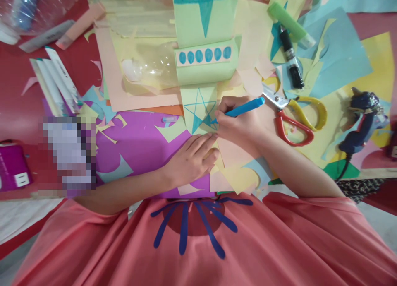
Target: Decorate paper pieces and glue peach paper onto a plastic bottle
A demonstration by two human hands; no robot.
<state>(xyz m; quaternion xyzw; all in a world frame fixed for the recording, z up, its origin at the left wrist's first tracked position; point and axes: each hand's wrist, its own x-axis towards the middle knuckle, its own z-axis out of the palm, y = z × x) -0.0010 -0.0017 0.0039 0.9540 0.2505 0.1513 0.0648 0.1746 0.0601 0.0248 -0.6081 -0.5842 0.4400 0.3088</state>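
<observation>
My right grip (238,121) clamps a blue marker (245,107) at a partly coloured star (198,122). My left grip (190,161) lies flat, thumb apart.

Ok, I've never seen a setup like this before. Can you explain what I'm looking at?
There's no machine here: a person works with two bare hands, filmed by one camera worn on the head, looking forward and down. The right hand holds a blue marker, its tip at a partly coloured star on pale green paper. The left hand rests on the papers, its fingertips just below the star in the picture. Around them lie paper scraps, a purple sheet, scissors with red and yellow handles, a clear bottle on its side and several white markers. One patch at left is pixelated, so I can't identify it.
</observation>
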